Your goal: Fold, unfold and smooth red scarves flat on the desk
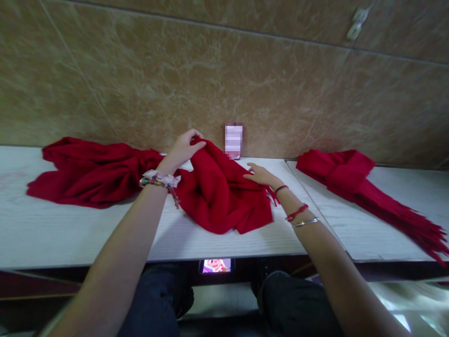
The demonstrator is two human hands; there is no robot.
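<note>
A crumpled red cloth (224, 196) lies on the white table in front of me, with a few fringe strands at its right side. My left hand (185, 147) pinches its upper left corner between thumb and fingers. On the cloth's right upper edge rests my right hand (261, 175), its fingers apart. Another bunched red cloth (94, 173) spreads out to the left, reaching behind my left wrist. To the right lies a folded red scarf (351, 180) with a long fringed end.
A phone (233, 140) leans against the brown marbled wall (280, 89) behind the cloth. Below the front edge of the white table (38, 234) a second lit screen (217, 265) shows a cartoon picture. A seam crosses the table on the right.
</note>
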